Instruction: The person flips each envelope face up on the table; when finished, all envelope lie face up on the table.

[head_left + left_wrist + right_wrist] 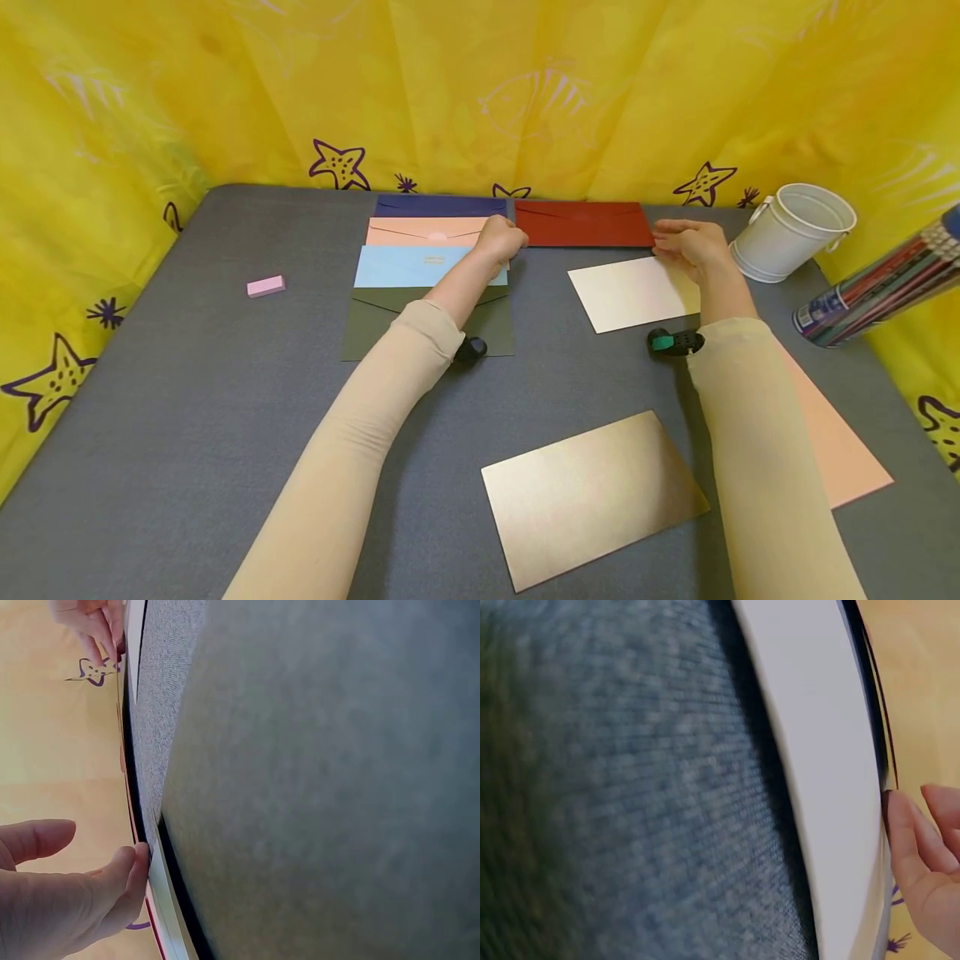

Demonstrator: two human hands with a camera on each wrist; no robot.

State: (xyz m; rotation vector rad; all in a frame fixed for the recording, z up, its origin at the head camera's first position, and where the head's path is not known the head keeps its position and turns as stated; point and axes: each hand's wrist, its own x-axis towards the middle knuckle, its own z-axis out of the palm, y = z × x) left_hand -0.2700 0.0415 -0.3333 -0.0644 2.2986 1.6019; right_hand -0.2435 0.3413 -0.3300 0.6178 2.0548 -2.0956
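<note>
A red envelope [583, 223] lies flat at the back of the table, between both hands. My left hand [501, 242] is at its left end; in the left wrist view the left hand's fingertips [141, 859] touch an edge and the thumb stands apart. At the right end, my right hand [693, 246] touches the envelope with its fingertips [901, 806], thumb held away. To the left, overlapping in a column, are a navy envelope [441, 205], a peach envelope [405, 228], a light blue envelope [397, 265] and an olive green envelope [382, 329], partly hidden by the left arm.
A cream envelope [630, 292] lies below the right hand. Nearer are a gold envelope [592, 500] and a salmon envelope [840, 450], partly under the right arm. A white bucket [787, 233] and a pencil tub [862, 296] stand right; a pink eraser [266, 287] lies left.
</note>
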